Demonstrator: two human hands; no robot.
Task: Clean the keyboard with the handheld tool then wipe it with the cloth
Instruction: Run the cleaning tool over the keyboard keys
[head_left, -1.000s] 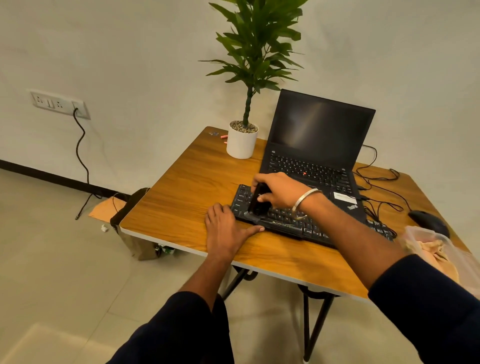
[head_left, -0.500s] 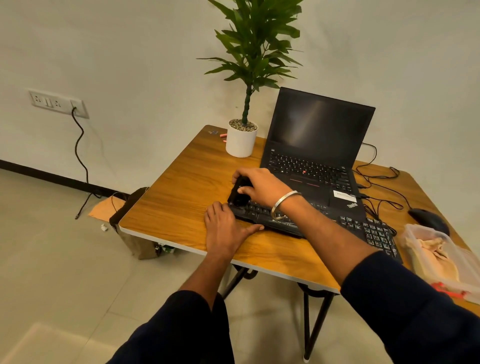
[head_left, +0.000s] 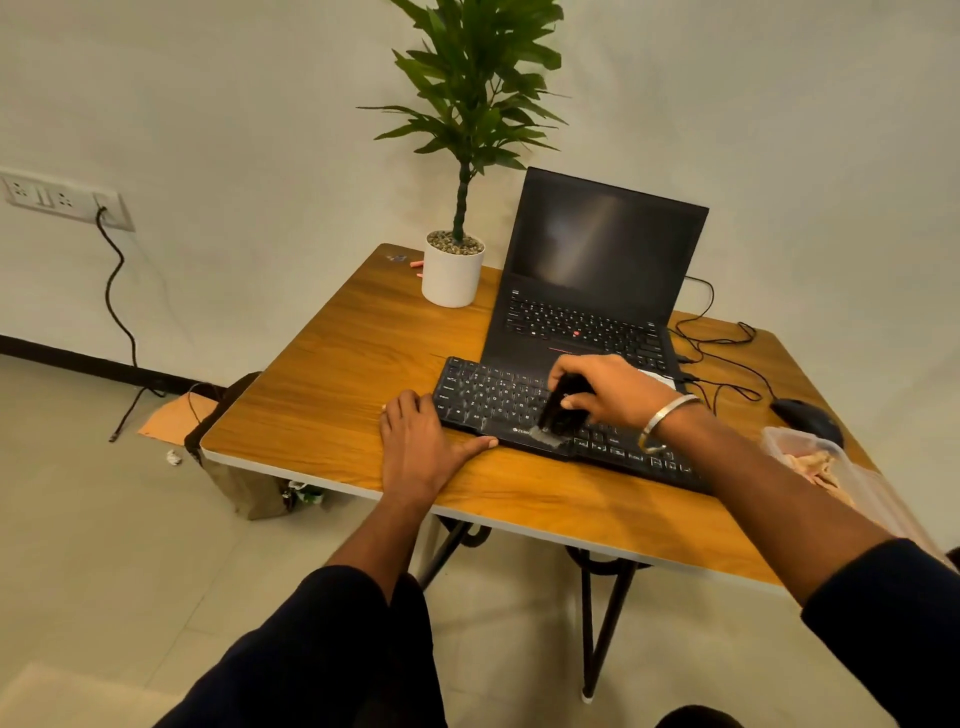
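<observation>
A black external keyboard (head_left: 493, 397) lies on the wooden table (head_left: 332, 374) in front of an open laptop. My right hand (head_left: 610, 389) is closed around a small black handheld tool (head_left: 561, 410), whose lower end touches the keys near the keyboard's front middle. My left hand (head_left: 421, 447) lies flat on the table at the keyboard's left front corner, thumb stretched along its front edge. A beige cloth (head_left: 815, 467) sits in a clear plastic container at the right edge. The keyboard's right end is hidden by my right forearm.
The black laptop (head_left: 597, 291) stands open behind the keyboard. A white potted plant (head_left: 453, 273) is at the back left of it. A black mouse (head_left: 805, 415) and cables (head_left: 722, 343) lie at the right. A bag (head_left: 234, 467) stands on the floor under the table's left corner.
My right hand has carried the tool from the keyboard's left end rightward to its middle. My left hand has stayed put at the left corner.
</observation>
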